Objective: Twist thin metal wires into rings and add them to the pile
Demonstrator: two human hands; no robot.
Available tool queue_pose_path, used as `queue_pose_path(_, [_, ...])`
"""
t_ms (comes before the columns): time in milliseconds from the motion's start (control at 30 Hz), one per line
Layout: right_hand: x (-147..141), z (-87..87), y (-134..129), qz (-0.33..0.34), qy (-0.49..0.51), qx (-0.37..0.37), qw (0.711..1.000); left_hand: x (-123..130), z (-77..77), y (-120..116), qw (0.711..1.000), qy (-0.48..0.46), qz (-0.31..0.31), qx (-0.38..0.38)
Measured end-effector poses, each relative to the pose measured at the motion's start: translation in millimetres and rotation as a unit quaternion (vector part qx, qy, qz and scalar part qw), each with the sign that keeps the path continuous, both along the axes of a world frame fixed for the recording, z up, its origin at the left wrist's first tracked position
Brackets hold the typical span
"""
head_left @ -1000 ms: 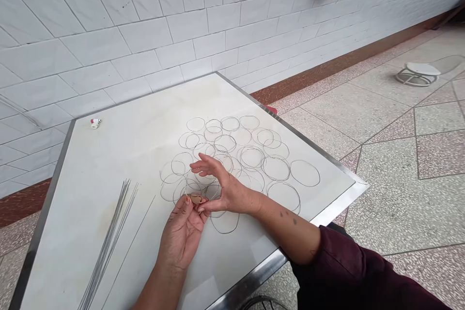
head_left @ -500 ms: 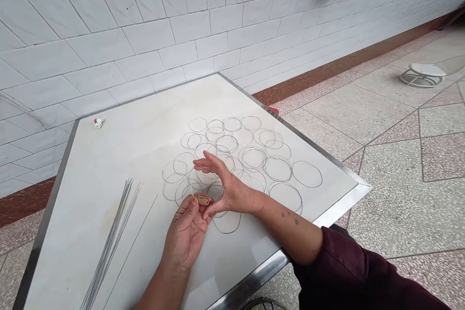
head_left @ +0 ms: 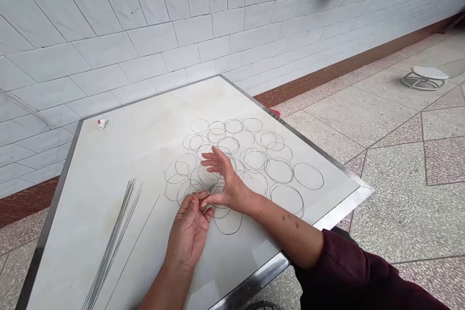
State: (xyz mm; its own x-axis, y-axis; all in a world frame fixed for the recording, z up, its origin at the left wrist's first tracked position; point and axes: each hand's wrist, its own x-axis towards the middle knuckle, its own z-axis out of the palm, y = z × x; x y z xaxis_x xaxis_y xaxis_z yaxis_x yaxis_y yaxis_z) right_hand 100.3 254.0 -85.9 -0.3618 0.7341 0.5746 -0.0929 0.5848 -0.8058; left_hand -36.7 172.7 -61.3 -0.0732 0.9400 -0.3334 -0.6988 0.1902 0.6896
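My left hand (head_left: 189,230) is closed in a pinch over the front of the table. Between its thumb and fingers sits a thin wire ring (head_left: 190,181), partly lost against the rings behind it. A small tan piece (head_left: 201,195) shows at the fingertips; its kind is unclear. My right hand (head_left: 232,186) is just to the right, its fingers spread in a wide curve and its thumb tip at the tan piece. Many overlapping wire rings (head_left: 279,159) lie flat on the white table behind and beside both hands.
A bundle of straight wires (head_left: 112,247) lies on the left of the table (head_left: 145,145), with one single wire (head_left: 134,247) beside it. A small red and white object (head_left: 102,124) stands at the far left corner. Tiled wall borders the back; a stool (head_left: 425,78) stands on the floor.
My right hand's fingers have drawn slightly right, away from the ring, and its thumb now covers more of the tan piece. My left hand keeps its pinch. The view has shifted slightly.
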Motion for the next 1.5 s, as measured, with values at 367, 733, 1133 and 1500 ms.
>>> queue_pose_path(367, [-1,5.5,-3,0.091,0.014,-0.016,0.996,2,1.7,-3,0.999,0.009,-0.031,0.009])
queue_pose_path(733, [-1,0.2,0,0.112,0.038,-0.050,0.992,0,5.0,-4,0.998,0.000,-0.060,0.025])
queue_pose_path(1133, [1,5.5,-1,0.096,0.024,-0.060,0.993,-6,2.6,-2,0.997,0.047,-0.045,0.038])
queue_pose_path(1500, [2,6.6,0,0.101,0.019,-0.061,0.993,-14,5.2,3,0.999,0.023,-0.017,0.042])
